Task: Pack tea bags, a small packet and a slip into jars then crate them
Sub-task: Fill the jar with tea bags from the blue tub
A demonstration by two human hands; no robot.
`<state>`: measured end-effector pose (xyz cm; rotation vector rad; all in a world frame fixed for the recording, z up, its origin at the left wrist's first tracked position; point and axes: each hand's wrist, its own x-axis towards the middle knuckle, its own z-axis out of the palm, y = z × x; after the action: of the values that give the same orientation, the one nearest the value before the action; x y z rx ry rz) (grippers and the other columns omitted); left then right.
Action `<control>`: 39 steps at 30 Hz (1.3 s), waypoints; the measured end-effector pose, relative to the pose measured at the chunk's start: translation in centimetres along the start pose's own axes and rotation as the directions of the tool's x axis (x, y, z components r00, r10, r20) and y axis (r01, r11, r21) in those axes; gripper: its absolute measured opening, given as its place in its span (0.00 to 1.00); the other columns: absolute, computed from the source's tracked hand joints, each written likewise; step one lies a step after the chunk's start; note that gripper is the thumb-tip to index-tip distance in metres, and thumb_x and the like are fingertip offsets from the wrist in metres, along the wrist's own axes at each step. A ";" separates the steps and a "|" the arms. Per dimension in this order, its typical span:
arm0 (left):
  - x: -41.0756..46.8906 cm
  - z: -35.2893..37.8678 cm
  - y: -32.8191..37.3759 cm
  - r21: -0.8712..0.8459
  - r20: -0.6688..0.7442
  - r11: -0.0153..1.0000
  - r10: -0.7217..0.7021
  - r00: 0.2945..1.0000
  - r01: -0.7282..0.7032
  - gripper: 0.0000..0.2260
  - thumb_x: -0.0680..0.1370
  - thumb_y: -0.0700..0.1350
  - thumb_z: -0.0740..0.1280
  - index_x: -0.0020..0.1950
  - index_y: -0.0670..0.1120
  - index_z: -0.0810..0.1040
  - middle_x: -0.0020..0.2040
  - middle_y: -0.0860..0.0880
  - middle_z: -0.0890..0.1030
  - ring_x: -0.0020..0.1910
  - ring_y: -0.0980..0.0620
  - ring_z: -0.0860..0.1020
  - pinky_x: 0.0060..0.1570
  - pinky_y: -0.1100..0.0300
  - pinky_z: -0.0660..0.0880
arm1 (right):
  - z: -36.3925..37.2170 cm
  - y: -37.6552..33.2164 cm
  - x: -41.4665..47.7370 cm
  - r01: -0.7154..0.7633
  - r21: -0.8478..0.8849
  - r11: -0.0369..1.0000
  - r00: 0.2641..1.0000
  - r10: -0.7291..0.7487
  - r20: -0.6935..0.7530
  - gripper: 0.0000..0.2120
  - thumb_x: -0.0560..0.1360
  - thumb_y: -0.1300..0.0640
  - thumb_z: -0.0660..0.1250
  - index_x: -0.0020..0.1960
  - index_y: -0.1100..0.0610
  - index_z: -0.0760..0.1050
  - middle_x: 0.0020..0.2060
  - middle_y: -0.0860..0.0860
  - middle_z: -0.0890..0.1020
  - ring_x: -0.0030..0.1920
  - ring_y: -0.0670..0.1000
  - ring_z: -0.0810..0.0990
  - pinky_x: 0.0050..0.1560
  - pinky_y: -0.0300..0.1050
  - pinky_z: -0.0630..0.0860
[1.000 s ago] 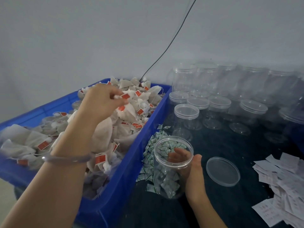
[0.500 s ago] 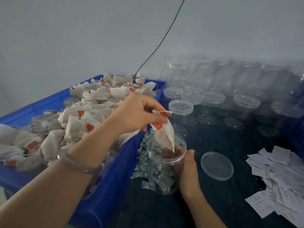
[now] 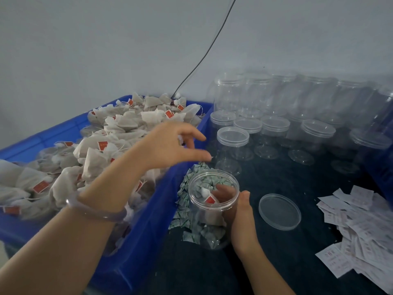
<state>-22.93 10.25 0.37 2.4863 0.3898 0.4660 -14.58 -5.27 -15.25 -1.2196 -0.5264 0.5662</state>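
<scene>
An open clear jar (image 3: 213, 209) stands on the dark table next to the blue bin (image 3: 146, 233). My right hand (image 3: 240, 218) is wrapped around its right side. A tea bag (image 3: 209, 201) with a red tag lies inside the jar near the mouth. My left hand (image 3: 170, 145) hovers above and left of the jar, over the bin's edge, fingers spread and empty. The bin is heaped with pale tea bags (image 3: 110, 141) with red tags. Small green-and-white packets (image 3: 187, 186) lie in a pile behind the jar. White paper slips (image 3: 359, 228) lie at the right.
The jar's loose clear lid (image 3: 279, 211) lies flat just right of my right hand. Several empty lidded jars (image 3: 276, 126) stand in rows at the back right. A black cable (image 3: 204, 56) runs up the grey wall behind the bin.
My left hand carried a tea bag from the bin to the jar and let it go; the bag is now inside the jar. The hand is open and drawing back toward the bin.
</scene>
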 end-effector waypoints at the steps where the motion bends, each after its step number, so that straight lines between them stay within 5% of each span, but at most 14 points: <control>1: 0.1 -0.5 -0.5 -0.017 -0.063 0.999 -0.037 0.997 0.036 0.19 0.57 0.70 0.67 0.44 0.64 0.78 0.40 0.59 0.81 0.41 0.69 0.77 0.41 0.69 0.68 | -0.1 0.1 0.0 -0.008 0.003 1.000 1.000 0.008 -0.005 0.32 0.69 0.32 0.51 0.55 0.54 0.80 0.51 0.50 0.86 0.54 0.50 0.84 0.45 0.37 0.79; 4: 0.1 -1.9 -2.2 0.051 -0.137 0.988 -0.139 0.981 0.147 0.15 0.65 0.65 0.70 0.46 0.59 0.80 0.42 0.58 0.80 0.41 0.61 0.77 0.38 0.66 0.69 | 0.0 0.1 -0.1 -0.010 0.006 1.000 1.000 0.010 -0.012 0.34 0.66 0.29 0.53 0.54 0.52 0.80 0.50 0.48 0.86 0.54 0.48 0.84 0.45 0.37 0.78; 7: -0.4 -2.9 -3.9 0.173 -0.012 0.964 -0.201 0.980 0.200 0.12 0.71 0.54 0.74 0.52 0.56 0.80 0.48 0.58 0.79 0.44 0.63 0.76 0.40 0.68 0.70 | 0.1 0.1 -0.2 0.013 0.010 1.000 1.000 -0.013 -0.025 0.37 0.63 0.26 0.54 0.55 0.52 0.80 0.51 0.45 0.85 0.54 0.46 0.83 0.46 0.34 0.78; 9: -0.8 -3.7 -4.2 0.122 0.021 0.972 -0.207 0.978 0.203 0.10 0.73 0.45 0.73 0.50 0.58 0.79 0.51 0.58 0.79 0.44 0.63 0.77 0.42 0.67 0.70 | 0.1 0.2 -0.2 0.019 0.014 1.000 0.999 -0.018 -0.036 0.38 0.63 0.24 0.54 0.56 0.51 0.79 0.52 0.46 0.85 0.55 0.46 0.83 0.48 0.36 0.77; 12: -1.3 -4.5 -4.4 -0.032 0.020 0.980 -0.194 0.981 0.194 0.20 0.74 0.32 0.69 0.47 0.60 0.80 0.50 0.61 0.81 0.46 0.65 0.80 0.43 0.70 0.73 | 0.1 0.4 -0.2 0.016 0.014 1.000 0.999 -0.015 -0.046 0.39 0.62 0.23 0.54 0.56 0.51 0.80 0.53 0.47 0.85 0.56 0.49 0.83 0.52 0.40 0.75; 16: -1.3 -4.3 -4.1 -0.051 -0.046 0.991 -0.123 0.991 0.120 0.16 0.73 0.33 0.71 0.45 0.57 0.83 0.43 0.63 0.83 0.43 0.65 0.81 0.38 0.74 0.75 | 0.1 0.4 -0.1 0.032 -0.007 0.999 0.998 -0.032 -0.047 0.47 0.56 0.16 0.57 0.57 0.51 0.79 0.54 0.48 0.85 0.57 0.48 0.82 0.54 0.43 0.75; 20: -1.4 -4.3 -3.6 -0.252 -0.209 0.968 -0.071 0.975 0.016 0.15 0.70 0.33 0.73 0.44 0.54 0.83 0.43 0.56 0.85 0.44 0.59 0.83 0.45 0.70 0.78 | 0.1 0.3 -0.1 0.031 -0.010 0.999 0.999 -0.032 -0.038 0.44 0.59 0.17 0.57 0.56 0.51 0.80 0.53 0.48 0.85 0.56 0.48 0.83 0.53 0.41 0.75; 24: -1.1 -4.0 -1.5 -0.540 -0.322 0.815 0.030 0.946 -0.210 0.10 0.65 0.35 0.72 0.40 0.50 0.83 0.37 0.53 0.85 0.40 0.55 0.83 0.48 0.62 0.80 | 0.1 0.3 -0.2 0.044 -0.011 0.999 0.999 -0.044 -0.030 0.41 0.62 0.21 0.55 0.57 0.51 0.79 0.53 0.46 0.85 0.56 0.47 0.83 0.53 0.39 0.76; 29: 0.7 -4.6 2.8 -0.691 -0.378 0.602 0.168 0.910 -0.399 0.14 0.68 0.31 0.68 0.37 0.50 0.85 0.36 0.51 0.85 0.39 0.54 0.84 0.44 0.60 0.80 | 0.1 0.1 -0.3 0.072 -0.025 0.997 0.997 -0.073 -0.038 0.46 0.59 0.17 0.56 0.57 0.52 0.79 0.53 0.46 0.85 0.57 0.47 0.82 0.54 0.38 0.77; 35: 1.8 -2.7 5.2 -0.784 -0.298 0.514 0.178 0.938 -0.347 0.11 0.66 0.31 0.72 0.37 0.48 0.84 0.36 0.49 0.84 0.37 0.53 0.83 0.43 0.59 0.81 | -0.1 0.3 -0.2 0.052 -0.016 0.999 0.998 -0.053 -0.046 0.41 0.62 0.21 0.56 0.57 0.52 0.80 0.53 0.49 0.85 0.56 0.50 0.83 0.55 0.44 0.77; 39: 1.5 0.7 4.2 -0.723 -0.156 0.657 0.145 0.977 -0.212 0.10 0.68 0.27 0.68 0.42 0.41 0.78 0.34 0.51 0.83 0.36 0.55 0.82 0.45 0.61 0.80 | -0.2 0.5 0.0 0.051 -0.014 0.999 0.998 -0.052 -0.036 0.38 0.66 0.27 0.53 0.59 0.54 0.79 0.53 0.50 0.85 0.57 0.49 0.82 0.54 0.39 0.78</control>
<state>-20.59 7.12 2.67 1.7018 -0.0385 0.6567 -14.50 -5.30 -15.75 -1.2228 -0.5300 0.4966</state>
